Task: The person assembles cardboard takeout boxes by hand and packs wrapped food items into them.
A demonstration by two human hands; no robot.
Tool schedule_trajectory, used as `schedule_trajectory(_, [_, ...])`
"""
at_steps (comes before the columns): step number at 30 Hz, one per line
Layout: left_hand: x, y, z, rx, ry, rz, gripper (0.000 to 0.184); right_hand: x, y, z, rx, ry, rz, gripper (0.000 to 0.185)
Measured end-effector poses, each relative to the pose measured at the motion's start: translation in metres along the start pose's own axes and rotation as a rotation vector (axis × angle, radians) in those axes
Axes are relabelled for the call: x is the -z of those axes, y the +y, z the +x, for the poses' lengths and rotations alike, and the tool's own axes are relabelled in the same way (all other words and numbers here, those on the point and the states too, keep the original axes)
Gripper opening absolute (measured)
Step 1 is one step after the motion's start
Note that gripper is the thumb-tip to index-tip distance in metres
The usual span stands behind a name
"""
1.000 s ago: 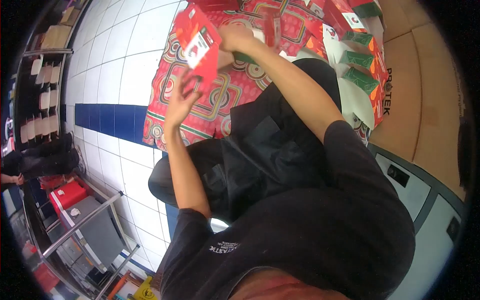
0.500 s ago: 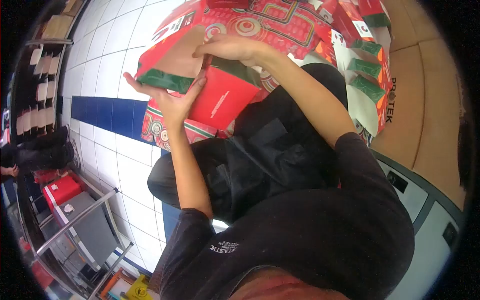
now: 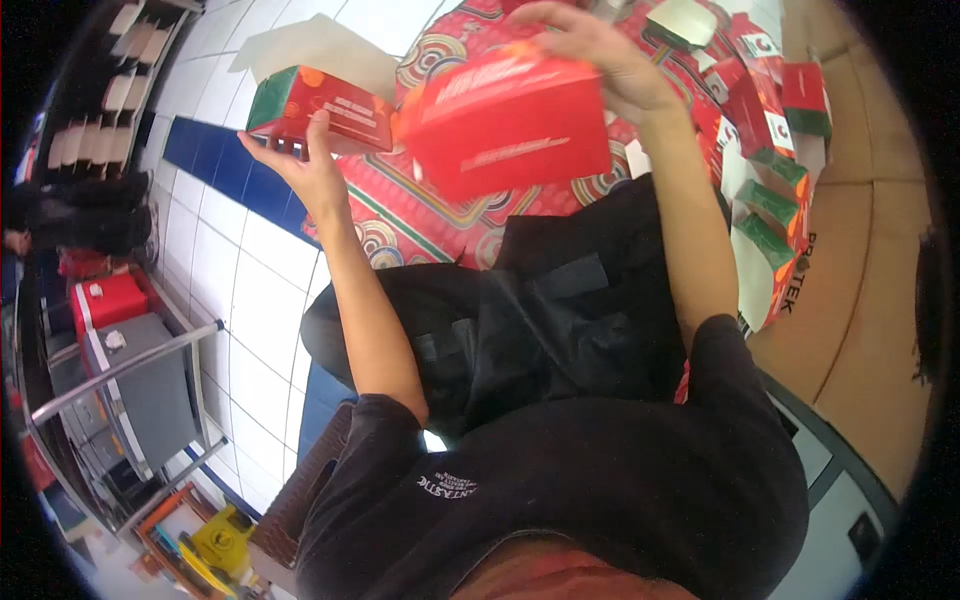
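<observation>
On the left, my left hand [image 3: 310,175] grips a red and green carton [image 3: 345,110] from below, its thumb against the printed side. A pale open flap [image 3: 310,50] stands up behind that carton. Over the patterned cloth, a larger red box [image 3: 510,135] with white print is tilted and smeared by motion. My right hand [image 3: 615,65] is at its upper right corner, fingers curved over the top edge; part of the grip is hidden behind the box.
The red patterned cloth [image 3: 445,225] lies in front of my legs. Several red and green cartons [image 3: 765,210] stand at the right beside brown cardboard [image 3: 850,260]. A metal-framed trolley [image 3: 150,370] with a grey box is on the left. Another person's dark-clothed legs [image 3: 90,215] show there.
The red carton in my left hand has turned, showing its printed side. My right hand has left that carton's flap and moved right to the larger red box, which has shifted up and right.
</observation>
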State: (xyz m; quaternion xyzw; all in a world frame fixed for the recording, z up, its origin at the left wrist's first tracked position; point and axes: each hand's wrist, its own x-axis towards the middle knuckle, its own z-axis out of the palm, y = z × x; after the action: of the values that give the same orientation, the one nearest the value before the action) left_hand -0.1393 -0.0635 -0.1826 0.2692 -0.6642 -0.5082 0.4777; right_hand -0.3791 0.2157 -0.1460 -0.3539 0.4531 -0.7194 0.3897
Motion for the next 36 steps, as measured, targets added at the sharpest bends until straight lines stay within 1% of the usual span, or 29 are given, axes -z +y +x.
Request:
schedule_trajectory(1, [0.011, -0.008, 0.005, 0.027, 0.064, 0.048, 0.126, -0.004, -0.019, 0.005, -0.002, -0.024, 0.006, 0.044])
schedule_trajectory(2, [0.017, -0.007, 0.009, 0.021, 0.084, 0.058, 0.126, -0.012, -0.051, 0.009, -0.177, 0.219, 0.328, 0.045])
schedule_trajectory(4, [0.026, -0.005, 0.015, 0.224, 0.091, -0.169, 0.123, 0.003, -0.045, 0.010, -0.367, 0.449, 0.649, 0.048])
schedule_trajectory(5, [0.027, -0.005, 0.015, 0.298, 0.106, -0.129, 0.119, 0.031, -0.001, 0.005, -0.161, 0.212, 0.436, 0.041])
schedule_trajectory(6, [0.025, -0.006, 0.013, 0.296, 0.111, -0.125, 0.119, 0.044, 0.023, 0.003, 0.047, -0.018, 0.221, 0.036])
schedule_trajectory(7, [0.020, -0.009, 0.010, 0.327, 0.076, -0.208, 0.118, 0.015, 0.013, 0.000, 0.083, 0.008, 0.193, 0.032])
schedule_trajectory(8, [0.017, -0.012, 0.008, 0.360, 0.039, -0.292, 0.118, 0.002, 0.015, 0.002, 0.084, 0.009, 0.194, 0.032])
schedule_trajectory(9, [0.019, -0.023, 0.009, 0.364, -0.026, -0.329, 0.116, -0.007, 0.019, 0.003, 0.128, -0.028, 0.148, 0.032])
schedule_trajectory(10, [0.014, -0.020, 0.006, 0.365, -0.031, -0.329, 0.116, -0.016, 0.023, 0.005, 0.174, -0.065, 0.101, 0.032])
schedule_trajectory(11, [0.009, -0.017, 0.003, 0.355, -0.095, -0.316, 0.113, -0.028, 0.025, 0.005, 0.144, -0.036, -0.017, 0.029])
schedule_trajectory(13, [0.001, -0.002, -0.002, 0.337, -0.266, -0.287, 0.107, -0.047, 0.028, 0.002, 0.122, -0.051, -0.073, 0.027])
schedule_trajectory(14, [0.002, -0.006, -0.002, 0.337, -0.269, -0.287, 0.107, -0.052, 0.030, 0.002, 0.098, -0.072, -0.129, 0.025])
schedule_trajectory(15, [0.002, -0.008, -0.003, 0.340, -0.327, -0.305, 0.107, -0.054, 0.036, 0.005, 0.096, -0.119, -0.130, 0.021])
schedule_trajectory(16, [0.003, -0.010, -0.003, 0.342, -0.385, -0.322, 0.107, -0.056, 0.044, 0.008, 0.096, -0.117, -0.130, 0.021])
schedule_trajectory(17, [0.000, -0.014, -0.006, 0.282, -0.349, -0.403, 0.109, -0.058, 0.052, 0.009, 0.104, -0.108, -0.139, 0.020])
schedule_trajectory(18, [-0.002, -0.010, -0.009, 0.283, -0.349, -0.404, 0.109, -0.059, 0.058, 0.010, 0.111, -0.100, -0.149, 0.018])
schedule_trajectory(19, [-0.002, -0.004, -0.012, 0.273, -0.386, -0.418, 0.110, -0.061, 0.062, 0.009, 0.110, -0.100, -0.150, 0.018])
schedule_trajectory(21, [-0.001, 0.001, -0.015, 0.261, -0.421, -0.432, 0.112, -0.063, 0.067, 0.009, 0.106, -0.156, -0.284, 0.020])
schedule_trajectory(23, [0.001, 0.003, -0.016, 0.262, -0.487, -0.449, 0.114, -0.071, 0.069, 0.005, 0.103, -0.144, -0.331, 0.023])
schedule_trajectory(25, [0.009, -0.010, -0.010, 0.279, -0.524, -0.428, 0.115, -0.071, 0.075, 0.003, 0.098, -0.130, -0.375, 0.026])
schedule_trajectory(27, [0.010, -0.012, -0.010, 0.296, -0.562, -0.410, 0.116, -0.060, 0.083, 0.005, 0.106, -0.191, -0.676, 0.031])
schedule_trajectory(28, [0.006, -0.001, -0.014, 0.257, -0.558, -0.368, 0.117, -0.068, 0.081, 0.003, 0.107, -0.191, -0.677, 0.031])
schedule_trajectory(29, [0.002, 0.006, -0.015, 0.218, -0.554, -0.327, 0.118, -0.081, 0.078, -0.001, 0.191, -0.106, -0.465, 0.033])
schedule_trajectory(30, [0.000, 0.007, -0.015, 0.217, -0.554, -0.328, 0.118, -0.084, 0.074, 0.000, 0.229, -0.063, -0.358, 0.035])
schedule_trajectory(31, [-0.003, 0.006, -0.015, 0.114, -0.606, -0.229, 0.120, -0.086, 0.069, 0.000, 0.272, -0.023, -0.253, 0.036])
schedule_trajectory(32, [-0.006, 0.006, -0.015, 0.012, -0.656, -0.130, 0.122, -0.081, 0.064, 0.003, 0.151, 0.010, -0.176, 0.036])
schedule_trajectory(33, [-0.009, 0.011, -0.018, 0.053, -0.674, -0.152, 0.123, -0.077, 0.061, 0.005, 0.030, 0.044, -0.099, 0.037])
schedule_trajectory(34, [-0.011, 0.010, -0.018, 0.055, -0.675, -0.156, 0.123, -0.073, 0.062, 0.006, 0.028, 0.046, -0.102, 0.037])
schedule_trajectory(36, [-0.012, 0.007, -0.018, -0.060, -0.682, -0.085, 0.123, -0.069, 0.065, 0.007, 0.074, -0.002, -0.145, 0.037])
